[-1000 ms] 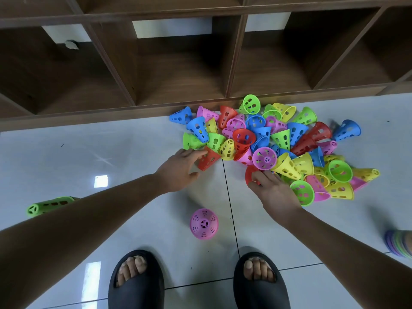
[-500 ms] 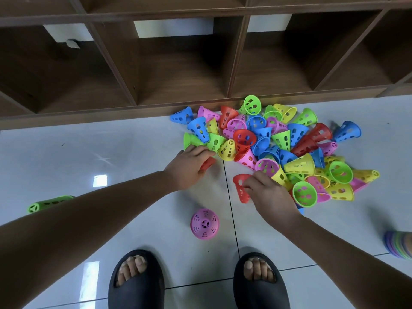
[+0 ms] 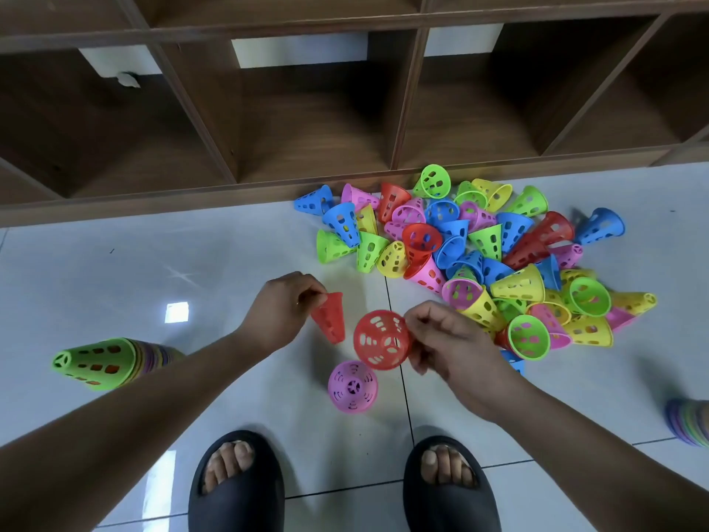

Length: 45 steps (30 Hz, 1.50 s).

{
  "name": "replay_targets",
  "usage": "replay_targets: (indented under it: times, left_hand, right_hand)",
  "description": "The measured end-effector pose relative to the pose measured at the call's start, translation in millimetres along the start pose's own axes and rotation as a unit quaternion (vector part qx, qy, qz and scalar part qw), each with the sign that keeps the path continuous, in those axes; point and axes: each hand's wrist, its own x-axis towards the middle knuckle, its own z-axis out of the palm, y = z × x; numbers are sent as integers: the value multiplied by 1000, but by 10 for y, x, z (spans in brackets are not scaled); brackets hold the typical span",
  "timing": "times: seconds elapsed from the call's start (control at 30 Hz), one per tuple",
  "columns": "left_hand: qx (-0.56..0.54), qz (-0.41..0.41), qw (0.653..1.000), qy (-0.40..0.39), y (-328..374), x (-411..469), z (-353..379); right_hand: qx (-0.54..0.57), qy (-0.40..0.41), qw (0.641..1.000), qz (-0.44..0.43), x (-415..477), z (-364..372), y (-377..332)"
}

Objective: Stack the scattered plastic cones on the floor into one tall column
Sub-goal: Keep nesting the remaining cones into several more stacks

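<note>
Cones [image 3: 460, 247] in blue, green, yellow, pink and red lie in a loose heap on the pale tiled floor [image 3: 115, 270], just in front of the dark wooden shelf unit [image 3: 307, 120]. The left hand [image 3: 282, 311] pinches a red cone [image 3: 330, 316] by its wide rim, thumb and fingers closed on it, narrow end tilted downward. The right hand [image 3: 447, 341] grips a second red cone [image 3: 381, 339] by its rim, its open mouth turned toward the camera (the holes in its wall show through). The two red cones are close together but apart, held above the floor near the heap's edge. A pink cone [image 3: 353, 385] stands alone on the tiles between the hands and the black sandals [image 3: 236, 489]. A stack with a green cone [image 3: 96, 362] on its end lies on its side at far left, partly behind the left forearm. Another striped stack [image 3: 688, 422] is cut off at the right edge.
</note>
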Motion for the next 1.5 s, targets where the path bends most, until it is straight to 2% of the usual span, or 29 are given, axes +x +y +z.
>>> replay_targets:
  times: [0.07, 0.13, 0.27, 0.4, 0.53, 0.6, 0.7, 0.8, 0.97, 1.23, 1.4, 1.5]
  left_hand:
    - [-57, -27, 998, 17, 96, -106, -84]
    - [-100, -57, 993, 24, 208, -197, -175]
    - [-219, -119, 968, 30, 467, -318, -360]
    - [-314, -97, 944, 6, 757, -429, -551]
    - [-383, -62, 920, -51, 914, -568, -553]
    - [-371, -49, 922, -102, 903, -636, -482]
    - [-292, -39, 946, -137, 803, -723, -334]
    - [-201, -36, 971, -124, 689, -811, -157]
    - [-101, -5, 991, -92, 518, -896, 59]
    - [-75, -59, 992, -83, 285, -514, 51]
    - [-85, -91, 992, -28, 211, -80, -41]
    - [-60, -80, 995, 14, 190, 225, -87]
  right_hand:
    - [25, -53, 998, 33, -48, 85, 37]
    - [-6, -83, 995, 48, -71, 144, 111]
    - [-101, -60, 990, 79, -46, 206, 307]
    - [-180, -25, 977, 109, -35, 226, 454]
    - [-232, -35, 966, 109, 6, 158, 541]
    - [-229, -18, 966, 118, 39, 92, 553]
    - [-220, 50, 966, 125, 49, -39, 534]
    - [-178, 129, 967, 125, -17, -195, 524]
    - [-281, 210, 932, 89, -141, -478, 536]
    - [-273, 226, 931, 85, -185, -529, 600]
    - [-333, 208, 915, 93, -221, -445, 721]
    - [-328, 213, 917, 80, -230, -465, 718]
